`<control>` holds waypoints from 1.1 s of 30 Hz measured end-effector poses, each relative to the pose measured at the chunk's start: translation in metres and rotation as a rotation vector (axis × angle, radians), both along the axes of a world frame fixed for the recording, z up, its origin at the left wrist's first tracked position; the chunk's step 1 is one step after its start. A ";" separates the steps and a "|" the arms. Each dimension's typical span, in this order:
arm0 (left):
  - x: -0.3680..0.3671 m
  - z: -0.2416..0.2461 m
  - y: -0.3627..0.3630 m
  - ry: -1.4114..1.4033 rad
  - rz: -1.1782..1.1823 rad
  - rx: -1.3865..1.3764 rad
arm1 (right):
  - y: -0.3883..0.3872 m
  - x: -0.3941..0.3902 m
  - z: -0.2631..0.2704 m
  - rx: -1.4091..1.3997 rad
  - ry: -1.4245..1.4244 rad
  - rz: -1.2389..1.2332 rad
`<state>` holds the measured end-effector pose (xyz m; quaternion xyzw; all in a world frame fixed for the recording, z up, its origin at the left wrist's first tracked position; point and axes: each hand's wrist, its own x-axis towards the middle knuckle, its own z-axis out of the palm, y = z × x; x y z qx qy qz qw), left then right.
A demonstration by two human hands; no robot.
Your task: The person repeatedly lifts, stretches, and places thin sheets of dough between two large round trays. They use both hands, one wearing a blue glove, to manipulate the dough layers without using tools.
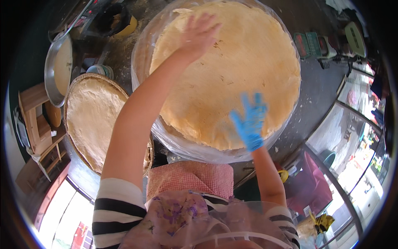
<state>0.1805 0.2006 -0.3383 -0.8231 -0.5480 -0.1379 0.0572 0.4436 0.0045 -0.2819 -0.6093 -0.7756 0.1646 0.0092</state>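
Observation:
A very large, round, tan slab of what looks like dough or pressed cake lies before me, with small dark flecks and cracks on its top. Clear plastic sheeting shows all around its rim. My left hand, bare and blurred, is over the slab's far left part with its fingers spread. Over the near right part is my right hand, in a blue glove, its fingers apart. Neither hand holds anything. Whether the palms touch the surface, I cannot tell.
Left of the slab sits a round woven basket filled with a paler mass. Beyond it are a metal basin and a yellow bucket with a dark liner. A green scale stands at the far right.

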 end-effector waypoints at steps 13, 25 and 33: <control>0.011 0.008 -0.090 -0.792 0.051 0.023 | 0.039 0.028 0.000 0.291 -0.229 -0.216; -0.219 -0.061 -0.596 -1.269 1.649 -0.303 | -0.134 -0.420 -0.060 -0.995 0.807 0.262; -0.285 -0.078 -0.642 -1.839 1.548 -0.108 | -0.142 -0.573 -0.176 -0.468 0.640 -0.104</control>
